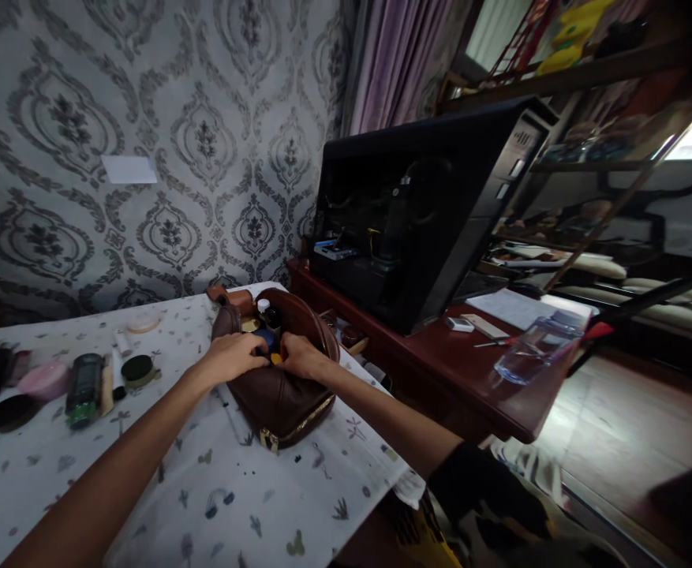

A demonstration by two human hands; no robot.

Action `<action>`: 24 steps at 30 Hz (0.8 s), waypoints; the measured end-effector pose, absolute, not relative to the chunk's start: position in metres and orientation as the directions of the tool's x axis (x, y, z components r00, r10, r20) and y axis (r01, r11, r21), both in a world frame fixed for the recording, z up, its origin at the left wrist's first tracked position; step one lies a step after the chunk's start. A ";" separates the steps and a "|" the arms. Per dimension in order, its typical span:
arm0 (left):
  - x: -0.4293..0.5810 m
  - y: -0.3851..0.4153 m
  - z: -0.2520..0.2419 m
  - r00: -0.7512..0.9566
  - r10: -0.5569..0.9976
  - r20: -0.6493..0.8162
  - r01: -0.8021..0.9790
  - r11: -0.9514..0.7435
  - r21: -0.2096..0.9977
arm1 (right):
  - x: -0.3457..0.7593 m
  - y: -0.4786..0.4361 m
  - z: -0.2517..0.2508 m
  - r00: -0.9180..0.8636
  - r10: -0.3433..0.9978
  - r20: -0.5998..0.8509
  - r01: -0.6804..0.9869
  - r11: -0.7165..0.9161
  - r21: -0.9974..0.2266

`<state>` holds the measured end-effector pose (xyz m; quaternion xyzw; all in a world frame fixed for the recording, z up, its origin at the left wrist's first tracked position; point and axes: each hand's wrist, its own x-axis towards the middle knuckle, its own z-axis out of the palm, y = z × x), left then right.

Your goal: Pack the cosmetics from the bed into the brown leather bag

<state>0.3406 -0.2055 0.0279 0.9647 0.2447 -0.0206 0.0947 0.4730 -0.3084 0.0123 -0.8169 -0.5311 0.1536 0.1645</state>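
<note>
A brown leather bag (286, 398) stands on the cloth-covered table with its top unzipped and a gold zipper along its front. Both hands reach into its mouth. My left hand (236, 356) is curled at the left inner side, its fingers against a round blue item (266, 339). My right hand (303, 357) comes in from the right rim, fingers bent down beside a small yellow item (275, 359). What the fingertips grip is hidden inside the bag. A white-capped bottle (263, 306) and other small things show behind the hands.
Left on the table lie a green-bottomed bottle (85, 390), a pink round case (43, 380), a dark round jar (138, 369) and a black oval item (11, 412). To the right, a reddish desk (440, 371) bears a black computer case (417, 221) and a clear plastic bottle (538, 347).
</note>
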 end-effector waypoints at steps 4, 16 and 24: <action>0.341 -0.205 0.026 0.877 0.473 -0.078 0.480 -0.860 0.173 | 0.474 -0.307 0.007 0.385 0.917 -0.103 0.823 -0.391 -0.412; 0.338 -0.207 0.020 0.860 0.509 -0.035 0.503 -0.836 0.218 | 0.474 -0.310 0.001 0.360 0.922 -0.142 0.832 -0.386 -0.397; 0.339 -0.210 0.018 0.862 0.506 -0.026 0.502 -0.847 0.172 | 0.469 -0.312 0.005 0.367 0.920 -0.136 0.830 -0.390 -0.399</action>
